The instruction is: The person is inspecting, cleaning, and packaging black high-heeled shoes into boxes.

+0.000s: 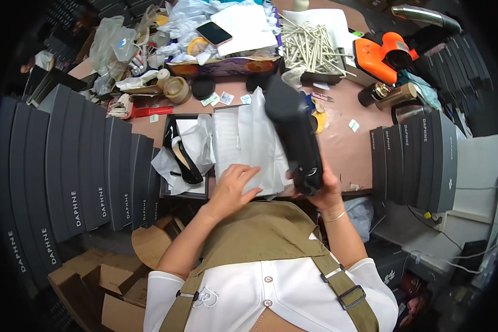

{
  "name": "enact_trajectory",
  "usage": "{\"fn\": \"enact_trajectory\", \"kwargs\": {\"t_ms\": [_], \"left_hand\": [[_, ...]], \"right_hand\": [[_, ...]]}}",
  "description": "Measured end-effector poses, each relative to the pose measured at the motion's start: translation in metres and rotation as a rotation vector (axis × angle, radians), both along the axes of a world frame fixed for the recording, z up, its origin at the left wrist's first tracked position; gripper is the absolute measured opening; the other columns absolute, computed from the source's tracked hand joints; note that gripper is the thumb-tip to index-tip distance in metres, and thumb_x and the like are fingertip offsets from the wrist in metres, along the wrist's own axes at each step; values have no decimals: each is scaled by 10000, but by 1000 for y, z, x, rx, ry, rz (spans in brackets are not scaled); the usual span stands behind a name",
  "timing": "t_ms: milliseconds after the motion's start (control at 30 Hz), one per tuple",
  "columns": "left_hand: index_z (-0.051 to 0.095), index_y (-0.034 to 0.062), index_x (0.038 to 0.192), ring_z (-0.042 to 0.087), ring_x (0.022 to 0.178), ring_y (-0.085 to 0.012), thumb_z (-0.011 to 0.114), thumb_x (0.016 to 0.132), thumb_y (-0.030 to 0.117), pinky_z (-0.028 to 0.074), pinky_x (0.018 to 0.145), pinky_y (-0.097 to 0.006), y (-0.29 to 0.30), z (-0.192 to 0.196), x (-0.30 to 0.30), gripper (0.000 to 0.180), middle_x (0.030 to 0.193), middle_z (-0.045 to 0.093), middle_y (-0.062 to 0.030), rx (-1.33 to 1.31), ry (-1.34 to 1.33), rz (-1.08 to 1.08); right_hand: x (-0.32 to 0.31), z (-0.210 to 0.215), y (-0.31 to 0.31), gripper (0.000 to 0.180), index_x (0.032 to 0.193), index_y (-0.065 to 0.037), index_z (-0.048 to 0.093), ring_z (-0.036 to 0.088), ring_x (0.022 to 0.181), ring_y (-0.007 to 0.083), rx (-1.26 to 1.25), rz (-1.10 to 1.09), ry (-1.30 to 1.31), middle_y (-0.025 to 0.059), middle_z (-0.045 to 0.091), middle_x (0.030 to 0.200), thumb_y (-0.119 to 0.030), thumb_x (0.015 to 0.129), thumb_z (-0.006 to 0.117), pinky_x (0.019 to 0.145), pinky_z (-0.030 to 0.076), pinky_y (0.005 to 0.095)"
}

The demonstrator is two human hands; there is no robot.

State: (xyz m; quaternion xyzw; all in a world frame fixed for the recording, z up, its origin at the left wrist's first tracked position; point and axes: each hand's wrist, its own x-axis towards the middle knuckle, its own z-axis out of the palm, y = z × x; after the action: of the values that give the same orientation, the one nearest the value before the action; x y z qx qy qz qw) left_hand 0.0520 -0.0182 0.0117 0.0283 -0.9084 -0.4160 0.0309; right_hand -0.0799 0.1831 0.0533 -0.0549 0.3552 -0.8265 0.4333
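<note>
My right hand [327, 187] grips the lower end of a bulky black handheld device [296, 138]. Its wider head points up and away from me, and its exact kind is not clear. My left hand [235, 188] is open, fingers spread, over white tissue paper [257, 144] in front of me. Left of that paper, a black high-heeled shoe [187, 160] lies on its side among tissue in a dark open shoebox [203, 191]. A pale, ribbed wrapping sheet [226, 133] lies between the shoe and the tissue paper.
Dark shoeboxes [61, 166] stand in rows at left, and more boxes [420, 160] at right. At the back are a box of pale sticks [315, 47], a phone [214, 33] and an orange tool [373, 60]. A jar [177, 90] and small paper labels [354, 125] lie on the table.
</note>
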Motion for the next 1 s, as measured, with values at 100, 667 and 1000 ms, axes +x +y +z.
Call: {"fn": "enact_trajectory", "kwargs": {"t_ms": [100, 667, 1000], "left_hand": [[563, 99, 1223, 350, 1304, -342, 736, 711, 189, 254, 1061, -564, 45, -16, -10, 548, 1335, 442, -139, -282, 200, -277], [653, -30, 926, 519, 632, -94, 722, 832, 175, 438, 577, -236, -12, -30, -68, 236, 859, 568, -45, 423, 265, 418], [667, 2, 898, 387, 516, -14, 750, 826, 240, 301, 446, -190, -34, -5, -73, 262, 596, 487, 61, 831, 219, 363]], "right_hand": [[-11, -9, 47, 722, 1367, -82, 363, 620, 831, 293, 68, -164, 186, 200, 568, 1100, -423, 782, 617, 518, 546, 328], [131, 8, 57, 1068, 1467, -17, 226, 548, 1163, 308, 12, 206, -81, 199, 531, 1279, -154, 619, 860, 1025, 382, 381], [94, 28, 61, 970, 1399, 69, 305, 578, 1114, 342, -65, 370, 15, 242, 554, 1220, -214, 621, 809, 989, 425, 399]]}}
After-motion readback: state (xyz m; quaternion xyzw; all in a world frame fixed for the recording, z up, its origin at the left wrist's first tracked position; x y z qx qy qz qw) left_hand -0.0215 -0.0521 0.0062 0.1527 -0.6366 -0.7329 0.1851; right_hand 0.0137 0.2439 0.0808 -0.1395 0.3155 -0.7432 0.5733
